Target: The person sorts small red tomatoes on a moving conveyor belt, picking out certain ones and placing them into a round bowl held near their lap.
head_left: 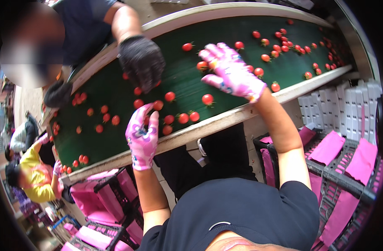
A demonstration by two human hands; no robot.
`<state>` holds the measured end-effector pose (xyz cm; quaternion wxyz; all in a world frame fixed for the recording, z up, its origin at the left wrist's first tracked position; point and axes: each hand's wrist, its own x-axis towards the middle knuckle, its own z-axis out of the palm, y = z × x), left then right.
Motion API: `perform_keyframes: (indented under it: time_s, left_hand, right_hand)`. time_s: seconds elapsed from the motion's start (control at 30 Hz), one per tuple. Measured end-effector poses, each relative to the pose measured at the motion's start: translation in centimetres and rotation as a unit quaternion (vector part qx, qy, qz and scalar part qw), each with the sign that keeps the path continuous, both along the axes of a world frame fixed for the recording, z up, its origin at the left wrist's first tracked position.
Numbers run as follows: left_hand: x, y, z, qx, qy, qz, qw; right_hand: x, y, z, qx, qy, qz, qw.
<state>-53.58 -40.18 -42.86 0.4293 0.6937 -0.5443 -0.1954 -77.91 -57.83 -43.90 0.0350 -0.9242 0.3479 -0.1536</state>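
Note:
Many small red cherry tomatoes (207,99) with green stems lie on a dark green conveyor belt (187,79). My left hand (142,138), in a pink patterned glove, is at the belt's near edge with thumb and fingers apart. A cherry tomato (146,120) shows in the gap between them; whether it is gripped is unclear. Another cherry tomato (158,105) is by the fingertips. Farther right, my right hand (232,72), gloved alike, stretches flat over the belt with fingers out. One cherry tomato (202,65) sits beside its fingers; others are partly covered.
Across the belt, a co-worker's dark-gloved hand (141,60) reaches over the tomatoes. Pale rails (208,128) border the belt. Black crates with pink lining (101,201) stand at lower left, more crates (325,167) and stacked white trays (338,106) at right. A yellow-clad person (34,171) works far left.

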Motion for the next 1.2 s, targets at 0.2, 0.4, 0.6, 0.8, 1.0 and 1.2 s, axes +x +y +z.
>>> perform_keyframes:
  time_s: [0.2,0.4,0.6,0.8,1.0,1.2]
  left_hand:
    - [-0.8,0.1,0.0,-0.006,0.029,-0.011,1.000]
    - [-0.1,0.4,-0.8,-0.022,0.010,-0.009,1.000]
    - [0.2,0.3,-0.7,-0.029,-0.030,-0.043,0.998]
    - [-0.2,0.5,-0.1,-0.069,-0.090,-0.029,0.993]
    - [-0.8,-0.1,0.0,-0.075,-0.095,-0.046,0.992]
    - [-0.5,0.4,-0.2,-0.044,-0.078,-0.033,0.995]
  right_hand:
    - [0.8,3.9,-0.5,0.050,-0.050,0.150,0.986]
    - [-3.5,5.0,2.2,0.047,0.050,-0.093,0.993]
    - [-4.4,6.7,1.8,0.201,-0.065,0.074,0.975]
    - [-6.1,2.1,1.9,0.011,-0.130,0.009,0.991]
    - [-11.0,-3.9,-1.1,0.042,0.124,-0.248,0.960]
    - [-6.8,-0.4,0.0,0.155,-0.042,-0.023,0.987]
